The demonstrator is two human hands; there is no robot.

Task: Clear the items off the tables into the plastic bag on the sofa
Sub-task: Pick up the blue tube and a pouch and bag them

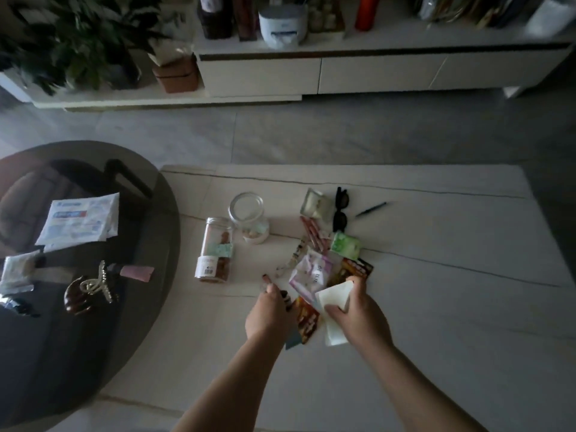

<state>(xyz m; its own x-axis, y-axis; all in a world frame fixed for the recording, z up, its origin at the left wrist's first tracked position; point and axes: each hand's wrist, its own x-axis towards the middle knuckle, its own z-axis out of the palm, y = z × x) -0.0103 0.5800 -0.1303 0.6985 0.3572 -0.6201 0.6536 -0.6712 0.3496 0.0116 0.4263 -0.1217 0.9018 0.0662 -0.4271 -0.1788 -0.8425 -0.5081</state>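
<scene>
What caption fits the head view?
Left hand and right hand gather small snack packets from the pale rectangular table.

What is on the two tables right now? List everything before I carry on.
clear jars: 2, one upright, one lying, white table left
sunglasses: 1, black, table middle
pen: 1, black, right of sunglasses
green packet: 1, below sunglasses
pink-white pouch: 1, in the packet pile
white paper package: 1, on round dark table
hair claws: 2, brown and pale gold, round table
pink tube: 1, round table
left hand: grip round small wrappers, exact items unclear
right hand: grip on white packet
</scene>
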